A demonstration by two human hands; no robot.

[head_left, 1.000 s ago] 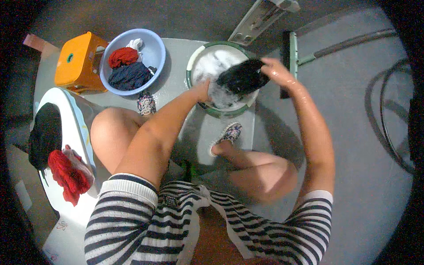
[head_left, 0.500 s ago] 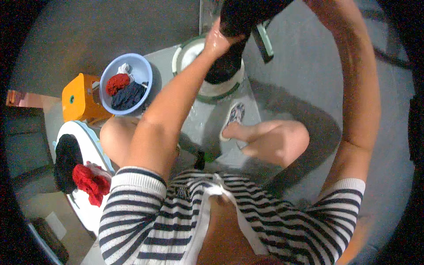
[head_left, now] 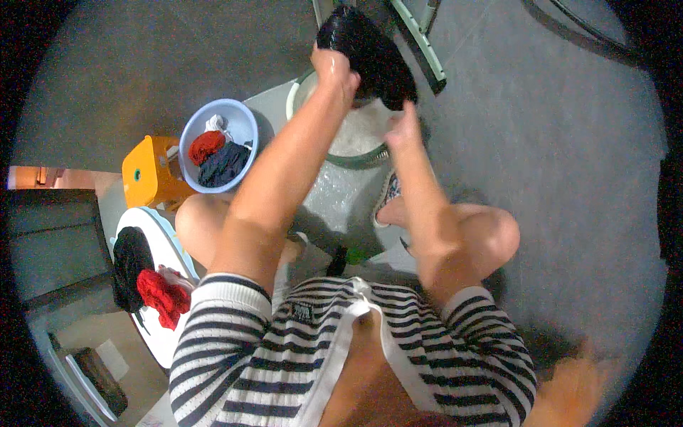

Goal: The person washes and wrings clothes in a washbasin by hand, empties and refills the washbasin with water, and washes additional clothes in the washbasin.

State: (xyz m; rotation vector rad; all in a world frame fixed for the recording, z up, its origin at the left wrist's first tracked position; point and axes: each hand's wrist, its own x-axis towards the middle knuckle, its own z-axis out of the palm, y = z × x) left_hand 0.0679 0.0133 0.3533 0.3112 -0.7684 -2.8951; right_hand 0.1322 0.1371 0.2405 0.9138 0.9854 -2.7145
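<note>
Orange stool (head_left: 148,178), pale green squeegee (head_left: 421,44)

The held cloth (head_left: 370,53) is black, stool (head_left: 145,186) orange, shirt (head_left: 242,356) striped.

The wet black cloth (head_left: 370,53), low in the round green-and-white basin (head_left: 353,162) a second ago, is now being held over its far side by the bare left hand (head_left: 334,71), the bare right hand (head_left: 404,129) having lowered and now showing at the cloth's near end.

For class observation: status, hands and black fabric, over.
Left hand grips broad black fabric. Right hand at its lower edge. Round green-and-white basin partly hidden behind.
</note>
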